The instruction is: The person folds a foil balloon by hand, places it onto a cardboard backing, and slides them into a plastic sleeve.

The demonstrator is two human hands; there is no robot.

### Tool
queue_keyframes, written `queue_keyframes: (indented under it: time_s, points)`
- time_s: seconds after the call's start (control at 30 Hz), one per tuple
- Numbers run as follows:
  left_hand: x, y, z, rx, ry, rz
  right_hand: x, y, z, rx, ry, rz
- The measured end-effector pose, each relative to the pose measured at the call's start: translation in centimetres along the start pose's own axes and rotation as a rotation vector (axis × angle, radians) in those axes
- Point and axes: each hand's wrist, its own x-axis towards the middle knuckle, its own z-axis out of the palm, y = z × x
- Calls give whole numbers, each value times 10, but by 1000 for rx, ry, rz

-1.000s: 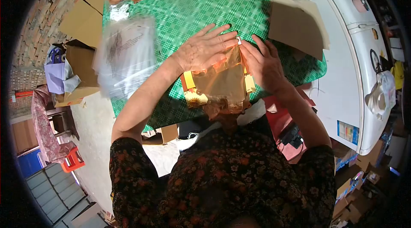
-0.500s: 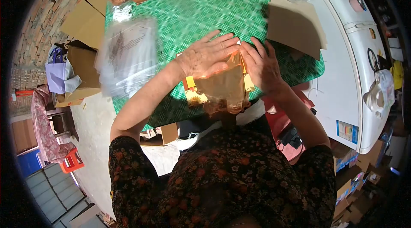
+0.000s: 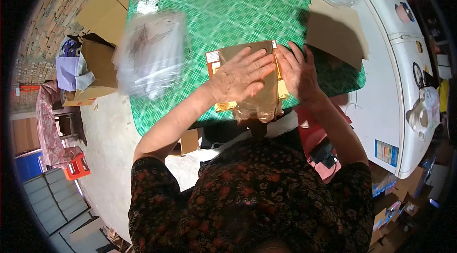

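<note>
Seemingly smoothing copper-coloured film [image 3: 259,105] over red-and-yellow printed cards [image 3: 213,66] by the near edge of the green table [image 3: 223,15], with left hand [image 3: 240,78] across and right hand [image 3: 301,76] alongside, both with fingers spread (no pinch visible), and needing light, even pressure.

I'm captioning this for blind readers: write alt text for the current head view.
A person's left hand lies on brown film over printed packaging, right hand at its right edge, on a green checked table. Clear plastic lies to the left.
</note>
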Motion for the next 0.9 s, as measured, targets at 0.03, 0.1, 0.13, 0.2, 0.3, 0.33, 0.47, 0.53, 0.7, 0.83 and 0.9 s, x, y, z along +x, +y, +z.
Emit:
queue_keyframes:
  time_s: [0.03,0.1,0.13,0.2,0.3,0.33,0.47,0.53,0.7,0.83,0.9]
  points:
    - [-2,5,0,20,1,-14,0,0,1,-6,9,-3]
    - [-6,14,2,36,17,-69,0,-1,2,-20,28,-7]
    - [-7,19,3,52,22,-95,0,-1,2,-25,18,-3]
    - [-8,24,4,61,31,-132,-1,-1,2,-37,0,5]
    - [-8,27,7,51,43,-152,1,1,2,-13,19,-19]
    - [-8,26,7,53,43,-154,1,2,1,-17,14,-30]
    - [-8,25,5,17,33,-162,15,4,-4,22,15,-62]
    - [-8,25,5,9,32,-166,27,3,-9,111,49,-73]
    - [-8,23,7,76,-42,-181,40,-12,1,295,17,-88]
    - [-10,22,10,-17,-7,-165,32,-7,16,344,-51,-55]
    - [-11,20,10,-54,0,-158,31,-7,16,345,-71,-49]
